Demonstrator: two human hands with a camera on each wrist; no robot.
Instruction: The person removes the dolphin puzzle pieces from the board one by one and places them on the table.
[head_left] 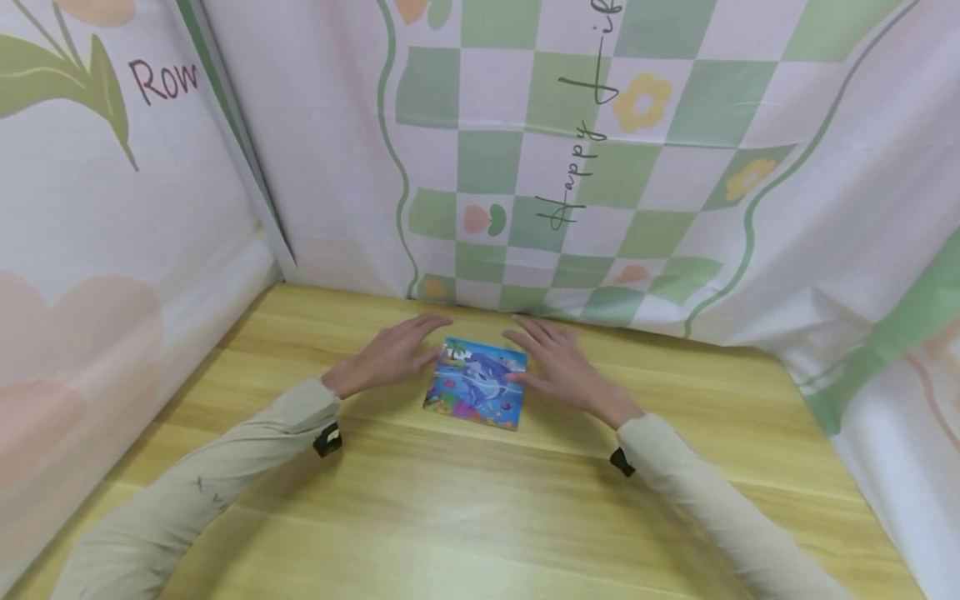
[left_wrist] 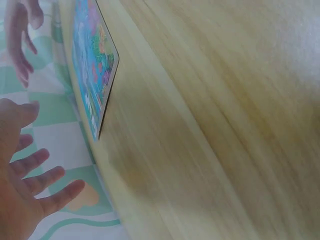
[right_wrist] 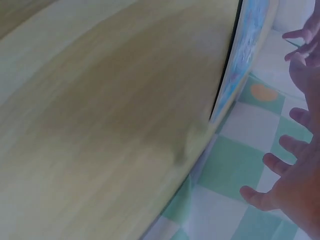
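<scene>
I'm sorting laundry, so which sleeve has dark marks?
The left sleeve: small dark marks show on its forearm, while the right sleeve shows none.

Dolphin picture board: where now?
Head view, just below centre: the dolphin picture board lies on the table between the left hand and right hand, near the checkered cloth.

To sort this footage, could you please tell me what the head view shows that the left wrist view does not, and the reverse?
Only the head view shows the sleeves and yellow flowers. Only the left wrist view shows all fingers of the left hand distinctly. Both show the colourful picture, right hand, wooden table and checked cloth.
</scene>
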